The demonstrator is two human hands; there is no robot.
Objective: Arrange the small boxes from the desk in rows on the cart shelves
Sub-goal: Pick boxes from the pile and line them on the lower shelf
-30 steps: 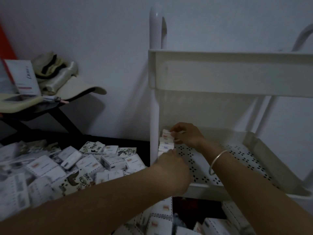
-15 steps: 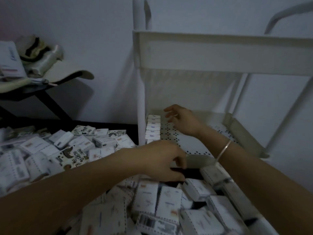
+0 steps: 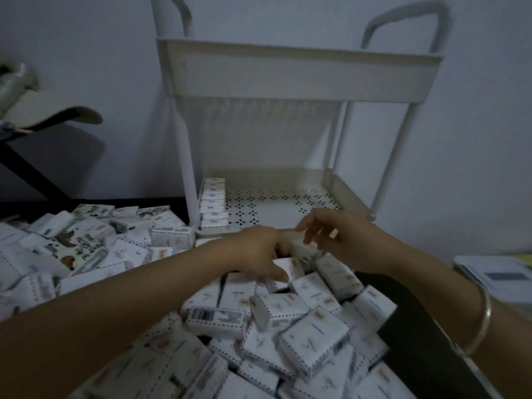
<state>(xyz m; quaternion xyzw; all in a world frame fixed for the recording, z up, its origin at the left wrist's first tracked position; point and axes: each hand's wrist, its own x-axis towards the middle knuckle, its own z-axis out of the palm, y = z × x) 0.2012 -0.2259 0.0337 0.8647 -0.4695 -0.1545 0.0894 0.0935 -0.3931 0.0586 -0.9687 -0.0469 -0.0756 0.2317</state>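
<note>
Head view: left hand (image 3: pixel 257 251) curls thumb and fingers round one small box (image 3: pixel 289 267) atop the heap of boxes (image 3: pixel 299 321) on the desk (image 3: pixel 414 335); right hand (image 3: pixel 342 240) hovers just beside it, fingers loosely spread and holding nothing; a single row of boxes (image 3: pixel 213 203) stands on the cart shelf (image 3: pixel 288 201), along its left wall.

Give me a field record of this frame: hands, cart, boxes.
left hand: curled down onto a box in the pile; grip unclear
right hand: fingers loose and spread above the pile, nothing visibly held
bracelet: on the right wrist
cart: white, by the wall
middle shelf: perforated, with one row of boxes along its left edge
desk pile: many small boxes, jumbled
task state: one row placed, most boxes not yet moved
</note>
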